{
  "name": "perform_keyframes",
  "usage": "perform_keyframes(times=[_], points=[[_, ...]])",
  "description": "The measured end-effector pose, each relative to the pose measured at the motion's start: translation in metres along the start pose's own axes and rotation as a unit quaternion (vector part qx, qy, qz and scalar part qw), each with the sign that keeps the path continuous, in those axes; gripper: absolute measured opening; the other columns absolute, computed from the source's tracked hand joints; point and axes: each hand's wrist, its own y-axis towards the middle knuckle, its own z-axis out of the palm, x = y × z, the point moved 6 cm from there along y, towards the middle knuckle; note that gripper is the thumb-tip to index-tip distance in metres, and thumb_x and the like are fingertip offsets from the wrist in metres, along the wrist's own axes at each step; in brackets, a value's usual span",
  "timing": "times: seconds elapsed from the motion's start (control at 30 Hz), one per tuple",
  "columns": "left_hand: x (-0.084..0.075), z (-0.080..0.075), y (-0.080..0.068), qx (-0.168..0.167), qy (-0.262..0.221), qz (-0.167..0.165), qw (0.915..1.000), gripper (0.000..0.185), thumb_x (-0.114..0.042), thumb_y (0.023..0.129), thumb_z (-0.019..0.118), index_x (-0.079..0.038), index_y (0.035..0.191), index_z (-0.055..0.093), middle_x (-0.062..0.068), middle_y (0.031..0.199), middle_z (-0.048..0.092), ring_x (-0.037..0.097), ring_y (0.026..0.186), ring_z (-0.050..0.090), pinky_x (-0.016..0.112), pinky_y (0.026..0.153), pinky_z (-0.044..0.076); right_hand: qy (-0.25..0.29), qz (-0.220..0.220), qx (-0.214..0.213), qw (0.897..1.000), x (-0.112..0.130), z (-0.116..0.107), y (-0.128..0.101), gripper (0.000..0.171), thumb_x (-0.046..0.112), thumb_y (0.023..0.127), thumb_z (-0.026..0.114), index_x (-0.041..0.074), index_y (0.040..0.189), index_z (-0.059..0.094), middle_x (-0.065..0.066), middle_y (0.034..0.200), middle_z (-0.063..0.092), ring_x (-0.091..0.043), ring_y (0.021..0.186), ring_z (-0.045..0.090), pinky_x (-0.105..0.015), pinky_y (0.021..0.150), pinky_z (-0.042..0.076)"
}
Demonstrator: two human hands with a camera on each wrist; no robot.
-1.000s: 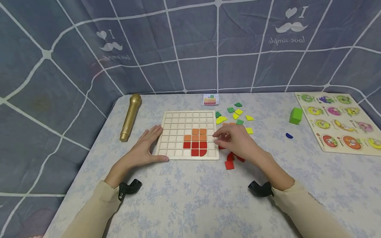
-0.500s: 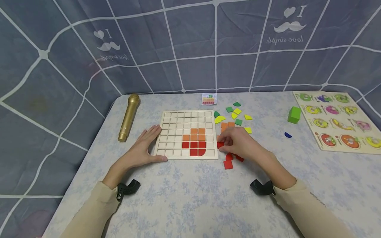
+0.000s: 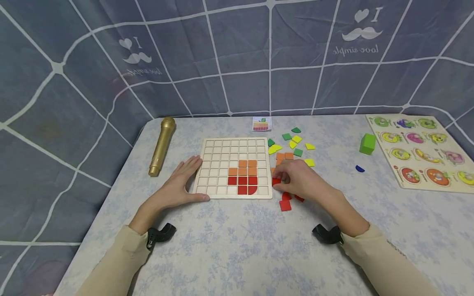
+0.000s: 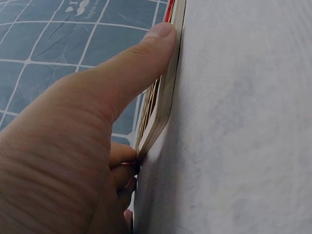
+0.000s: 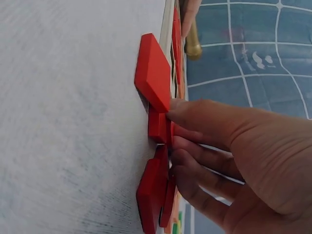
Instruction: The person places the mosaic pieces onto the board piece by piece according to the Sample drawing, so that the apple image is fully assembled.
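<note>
The left hand (image 3: pixel 175 187) is spread out, with its thumb on the near corner of a flat wooden board (image 3: pixel 221 156) and its fingers along the side. The right hand (image 3: pixel 299 176) is bent over a red tile (image 3: pixel 276 181) just beside the board. The tile looks to be between thumb and finger, but the fingers hide it, so I cannot tell if they pinch it.

Think of the board as a clock. The left hand is between 8 and 9 o'clock, and the right hand is near 3. In the board's little squares sit five orange tiles (image 3: pixel 242 171) and, just below them, five red ones, one with a round corner. A loose red square (image 3: pixel 285 205) lies at 4 o'clock, with more red bits close to the right hand. Yellow pieces (image 3: pixel 296 139) and green pieces (image 3: pixel 286 137) are scattered about 2 o'clock.

A small picture card (image 3: pixel 261 123) lies at 1 o'clock. A gold stick (image 3: pixel 162 146) is near 10. Far out toward 3 are a green block (image 3: pixel 368 144), a tiny blue piece (image 3: pixel 360 169) and a fruit picture board (image 3: pixel 426 154). Everything lies on a worktop (image 3: pixel 237 246) with a blue flower print.
</note>
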Motion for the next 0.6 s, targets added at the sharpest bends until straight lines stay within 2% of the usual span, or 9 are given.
perform_keyframes(times=[0.13,0.33,0.6], points=[[-0.001,-0.001,0.0,-0.002,-0.001,0.0,1.0,0.124,-0.049,0.079,0.091,0.002,0.167,0.02,0.019,0.176,0.015,0.037,0.165,0.008,0.056,0.134,0.002,-0.011,-0.007,-0.008,1.0,0.002,-0.001,0.0,0.023,0.015,0.083,0.091,0.01,0.102,0.079,0.004,0.081,0.069,-0.012,0.075,0.059,-0.028,0.07,0.055],[-0.002,0.0,0.0,-0.003,-0.001,0.0,1.0,0.124,-0.049,0.079,0.091,0.003,0.166,0.021,0.02,0.176,0.016,0.037,0.165,0.009,0.057,0.134,0.003,0.001,-0.026,-0.018,1.0,0.01,0.0,0.002,0.02,0.017,0.083,0.091,0.012,0.098,0.078,0.005,0.081,0.069,-0.011,0.075,0.058,-0.028,0.071,0.054],[-0.002,0.0,-0.001,-0.005,-0.005,0.0,1.0,0.124,-0.048,0.078,0.091,0.003,0.166,0.021,0.021,0.176,0.016,0.038,0.164,0.009,0.057,0.134,0.002,0.018,-0.048,-0.009,0.999,0.04,0.008,0.017,0.021,0.022,0.086,0.089,0.011,0.1,0.078,0.002,0.085,0.069,-0.011,0.077,0.058,-0.027,0.07,0.053]])
